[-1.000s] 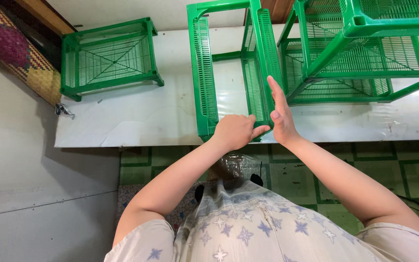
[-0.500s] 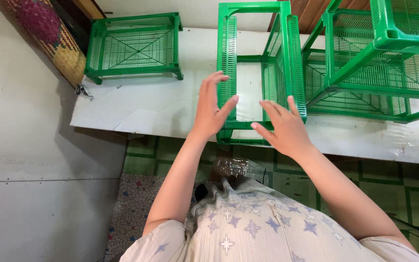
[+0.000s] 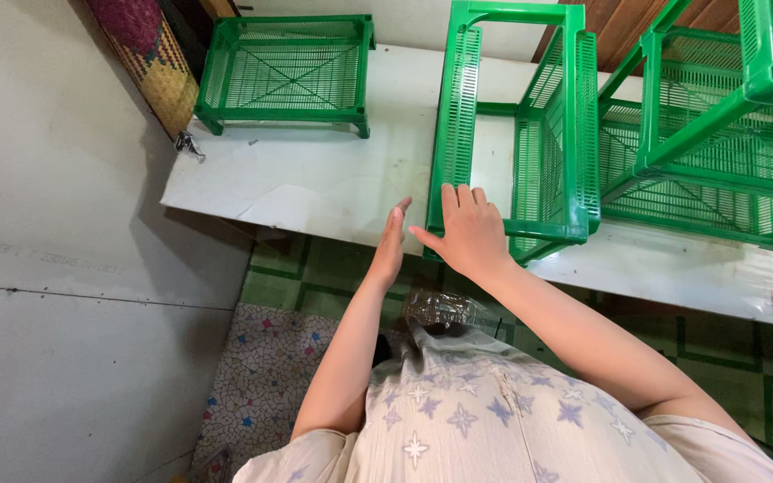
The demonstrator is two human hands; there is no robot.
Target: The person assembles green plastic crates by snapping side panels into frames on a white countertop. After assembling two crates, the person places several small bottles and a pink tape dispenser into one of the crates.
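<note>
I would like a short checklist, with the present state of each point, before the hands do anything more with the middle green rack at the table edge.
1. Right hand on the middle green slatted plastic rack: ok, fingers rest on its near left corner.
2. Left hand on the rack: not ok, it is open and beside it, apart.
3. Firm grip on the rack: not ok, neither hand is closed around it.
4. Rack fully on the white table top: cannot tell, its near corner is at the edge.
5. Free table surface to its left: ok, bare up to the low green plastic tray.
6. Space to its right: not ok, the larger green plastic frame stands close.
</note>
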